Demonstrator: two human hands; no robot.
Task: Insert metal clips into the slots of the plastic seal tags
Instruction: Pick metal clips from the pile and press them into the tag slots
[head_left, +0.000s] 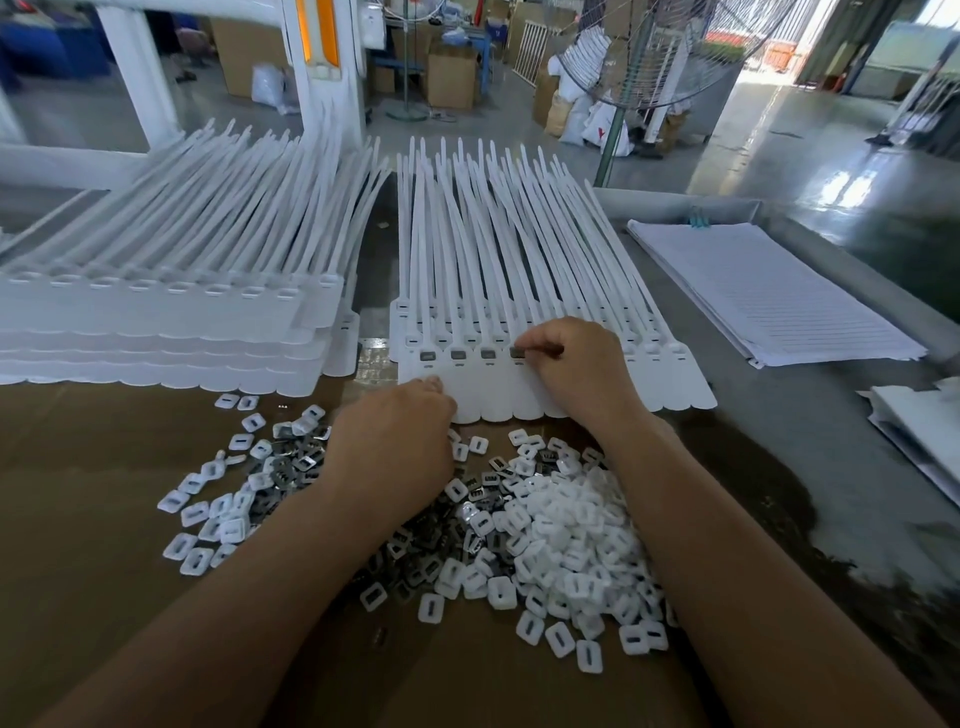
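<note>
— What's on the brown cardboard tabletop (78, 467)?
— At frame centre, a strip of plastic seal tags (493, 400). My right hand (576, 369) pinches a metal clip (517, 352) at the fourth slot; three seated clips (457, 355) lie to its left.
— Your other hand?
— My left hand (395, 447) touches the strip's lower edge; whether it grasps anything, I cannot tell. Below lies a heap of loose clips and white caps (571, 535), with stacked tags (156, 322) at left and lined papers (779, 296) at right.

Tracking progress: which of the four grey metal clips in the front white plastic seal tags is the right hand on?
The rightmost grey metal clip: the right hand pinches it, while the three to its left sit untouched.
</note>
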